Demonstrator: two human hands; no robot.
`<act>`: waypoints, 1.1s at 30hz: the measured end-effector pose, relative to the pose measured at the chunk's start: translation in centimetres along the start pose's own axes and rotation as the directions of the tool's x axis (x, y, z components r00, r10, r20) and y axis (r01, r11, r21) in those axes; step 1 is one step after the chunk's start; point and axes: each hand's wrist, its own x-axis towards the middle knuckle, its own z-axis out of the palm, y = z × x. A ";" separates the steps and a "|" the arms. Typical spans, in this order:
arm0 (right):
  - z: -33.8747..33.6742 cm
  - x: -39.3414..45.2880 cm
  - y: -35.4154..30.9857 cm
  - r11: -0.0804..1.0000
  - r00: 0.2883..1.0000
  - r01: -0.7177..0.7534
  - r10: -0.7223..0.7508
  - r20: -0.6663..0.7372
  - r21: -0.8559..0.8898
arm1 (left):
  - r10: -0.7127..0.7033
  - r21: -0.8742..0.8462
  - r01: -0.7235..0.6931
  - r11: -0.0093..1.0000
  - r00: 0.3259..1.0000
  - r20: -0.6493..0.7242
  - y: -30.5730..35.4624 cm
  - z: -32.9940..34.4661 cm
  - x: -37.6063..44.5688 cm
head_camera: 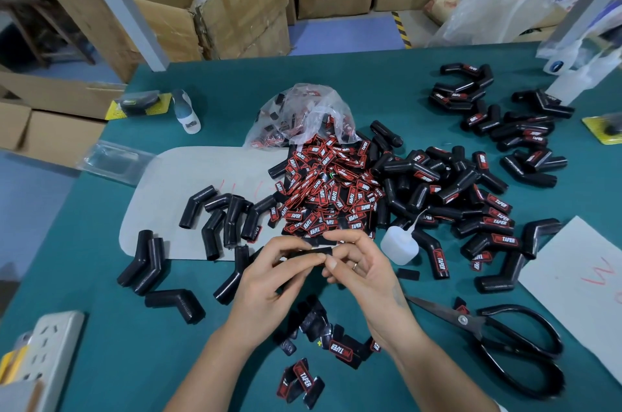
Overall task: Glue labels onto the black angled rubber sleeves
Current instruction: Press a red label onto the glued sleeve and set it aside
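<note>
So on the left of the green counter (101,327) there's a loose bunch of bare sleeves (215,223), matte black rubber bent at an elbow with open ends, no labels yet. In the middle the left hand (269,280) and right hand (356,263) both pinch one small flat black piece (311,251) between the fingertips, probably a label seen from its back, though it's too dark to be sure. Biggest risk I'd guess is glue on the fingers or a crooked label, since these things are tiny and the rubber is curved. Behind the hands sits the label heap (330,189), red and black rectangles with a raised look. Just right, the squishy white glue bottle (399,243) lies tipped, so it could dribble. Further right are finished labelled sleeves (488,209) and black scissors (488,327).
</note>
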 end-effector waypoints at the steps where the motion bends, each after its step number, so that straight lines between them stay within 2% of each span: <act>1: 0.0 0.0 0.1 1.000 1.000 0.002 -0.002 0.002 -0.007 | -0.001 -0.001 0.001 1.000 1.000 0.000 0.0 0.0 0.0; 18: 0.0 0.2 -0.1 1.000 1.000 -0.003 0.003 0.008 -0.030 | -0.078 -0.087 0.075 0.993 0.996 -0.036 0.2 0.2 0.2; 33: -0.2 0.3 -0.1 0.999 0.999 0.011 -0.009 0.039 -0.053 | -0.162 -0.204 0.157 0.966 0.987 -0.003 0.0 -0.1 0.0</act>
